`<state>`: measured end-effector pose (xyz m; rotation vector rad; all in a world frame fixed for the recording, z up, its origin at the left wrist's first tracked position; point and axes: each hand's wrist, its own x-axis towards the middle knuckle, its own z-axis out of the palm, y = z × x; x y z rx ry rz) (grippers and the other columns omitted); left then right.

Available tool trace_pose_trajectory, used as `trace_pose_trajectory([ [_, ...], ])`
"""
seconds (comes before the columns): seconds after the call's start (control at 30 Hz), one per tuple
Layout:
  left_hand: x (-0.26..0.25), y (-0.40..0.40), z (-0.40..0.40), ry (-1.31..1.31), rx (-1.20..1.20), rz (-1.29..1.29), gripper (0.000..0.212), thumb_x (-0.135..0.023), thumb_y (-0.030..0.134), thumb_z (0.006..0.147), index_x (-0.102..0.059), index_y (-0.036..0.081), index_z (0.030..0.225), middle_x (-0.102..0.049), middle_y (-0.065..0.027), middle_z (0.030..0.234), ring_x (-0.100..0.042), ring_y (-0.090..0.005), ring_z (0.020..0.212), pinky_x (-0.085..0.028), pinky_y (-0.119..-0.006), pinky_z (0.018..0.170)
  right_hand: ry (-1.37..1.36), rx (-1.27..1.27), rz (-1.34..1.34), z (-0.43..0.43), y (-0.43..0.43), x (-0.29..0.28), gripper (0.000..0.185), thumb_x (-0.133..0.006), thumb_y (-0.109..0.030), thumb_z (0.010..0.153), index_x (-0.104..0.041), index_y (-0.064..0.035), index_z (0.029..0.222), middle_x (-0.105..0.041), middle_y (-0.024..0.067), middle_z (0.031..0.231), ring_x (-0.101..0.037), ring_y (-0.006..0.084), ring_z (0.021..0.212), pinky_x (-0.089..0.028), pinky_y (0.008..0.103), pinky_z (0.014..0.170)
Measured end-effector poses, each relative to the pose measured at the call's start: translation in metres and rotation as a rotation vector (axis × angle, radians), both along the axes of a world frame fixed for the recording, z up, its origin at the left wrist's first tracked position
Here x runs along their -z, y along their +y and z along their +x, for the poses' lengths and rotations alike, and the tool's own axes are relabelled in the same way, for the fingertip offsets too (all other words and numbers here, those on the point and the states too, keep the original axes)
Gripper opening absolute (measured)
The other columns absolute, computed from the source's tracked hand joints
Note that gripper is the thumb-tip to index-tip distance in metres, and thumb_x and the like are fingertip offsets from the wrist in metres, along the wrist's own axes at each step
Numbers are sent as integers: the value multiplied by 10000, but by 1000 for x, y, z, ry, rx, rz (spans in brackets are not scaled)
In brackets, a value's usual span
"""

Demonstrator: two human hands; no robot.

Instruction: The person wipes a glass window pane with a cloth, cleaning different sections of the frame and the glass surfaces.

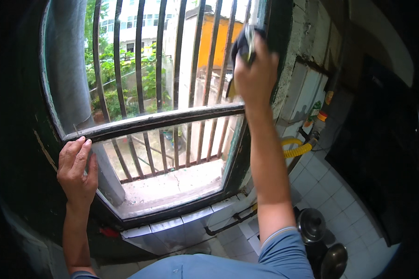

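My right hand point(256, 75) is raised at the upper right of the window, gripping a dark cloth point(240, 45) with something pale and shiny at its top; motion blur hides what that is. The cloth is over the right side of the upper glass pane point(125, 87). Lower left, my left hand point(77, 164) rests its fingertips on the left end of the window's dark wooden crossbar point(160, 120), holding nothing. A lower glass pane point(167, 167) sits below the bar.
Metal bars point(139, 55) stand outside the glass. A tiled ledge point(167, 225) runs under the window. On the right are a yellow corrugated hose point(296, 150), a dark pipe point(223, 228), a lidded metal pot point(310, 225) and a large black panel point(366, 139).
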<state>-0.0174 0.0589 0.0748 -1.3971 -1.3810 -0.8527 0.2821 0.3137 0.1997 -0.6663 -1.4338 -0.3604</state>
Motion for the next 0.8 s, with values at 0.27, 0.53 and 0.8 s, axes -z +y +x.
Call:
trace_pose_trajectory([
  [0.27,0,-8,-3,-27,2,-40,362,-705,-47,827,-706,4,1186,-684,-157,1194,-624,-334,1164,-488,-424,1016,24,104,143,-2,2,-115,433,-562,-54,788,-642,-51,1213,-674,260,1052,-599,448,1064,-452,492,998],
  [0.53,1,5,0,-29,9,-9,375,-706,-69,798,-708,0,1167,-681,-155,1176,-622,-347,1150,-491,-432,1011,-106,90,-2,3,-16,84,657,-659,-47,753,-523,-32,1396,-593,269,1346,-569,384,1117,-515,442,965],
  [0.8,-3,-4,5,-27,16,1,365,-730,-52,766,-726,-3,1128,-697,-158,1139,-639,-345,1116,-514,-421,980,-27,-14,-120,7,-16,17,633,-668,-51,759,-541,-4,1377,-618,227,1316,-580,362,1050,-518,426,892],
])
